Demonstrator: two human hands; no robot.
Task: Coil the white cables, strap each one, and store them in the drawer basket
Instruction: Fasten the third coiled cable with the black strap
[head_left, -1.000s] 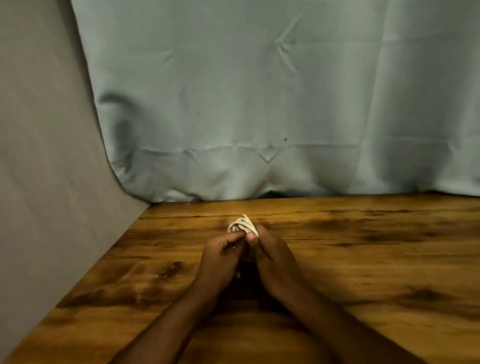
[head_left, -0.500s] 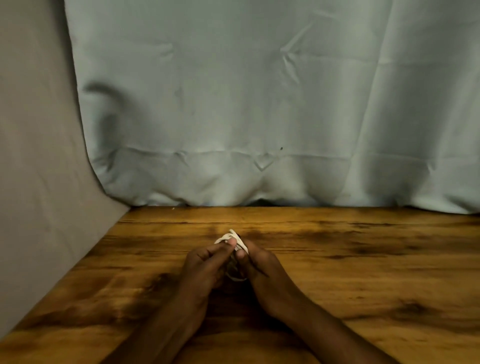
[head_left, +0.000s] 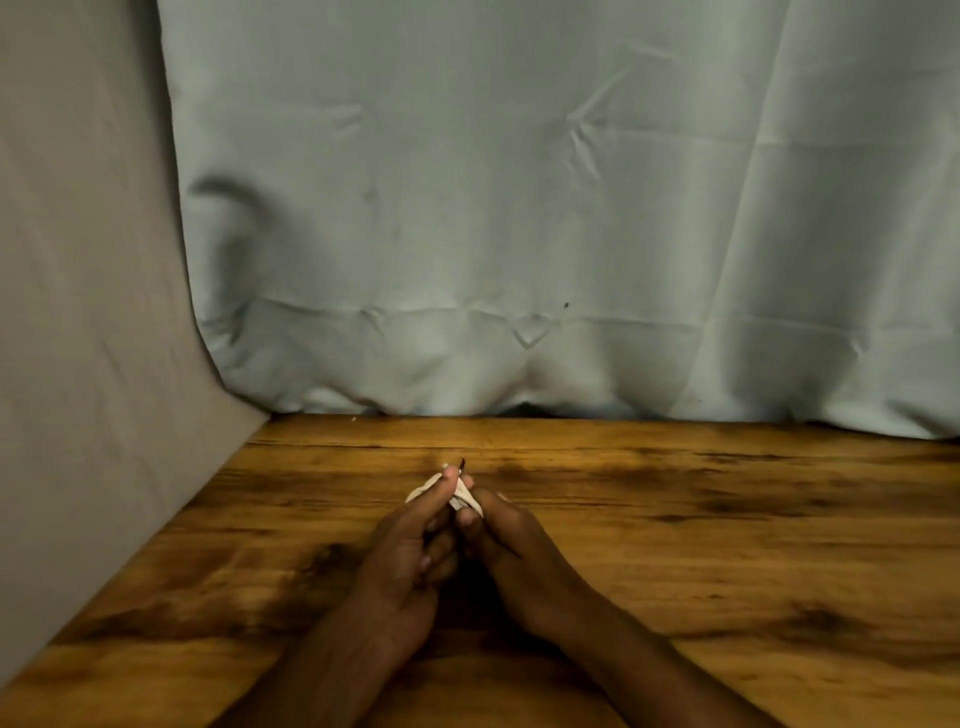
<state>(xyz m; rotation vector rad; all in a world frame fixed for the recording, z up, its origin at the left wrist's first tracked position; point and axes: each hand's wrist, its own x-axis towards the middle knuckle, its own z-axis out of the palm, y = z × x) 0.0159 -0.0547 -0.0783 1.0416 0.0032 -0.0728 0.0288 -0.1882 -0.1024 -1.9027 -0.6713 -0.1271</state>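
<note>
Head view — your left hand (head_left: 410, 545) and right hand (head_left: 511, 545) still pinch the white cable (head_left: 460, 493) coil; a dark strap tip (head_left: 462, 461) now pokes out — strapping's underway.

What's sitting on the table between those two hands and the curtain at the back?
Nothing: in the head view, only bare wooden table lies between the hands holding the white cable and the curtain.

Two hands — left hand (head_left: 410, 551), right hand (head_left: 511, 545); one white cable (head_left: 464, 496); one wooden table (head_left: 727, 545); two cloth backdrops — grey (head_left: 93, 312), pale-blue (head_left: 519, 208).
</note>
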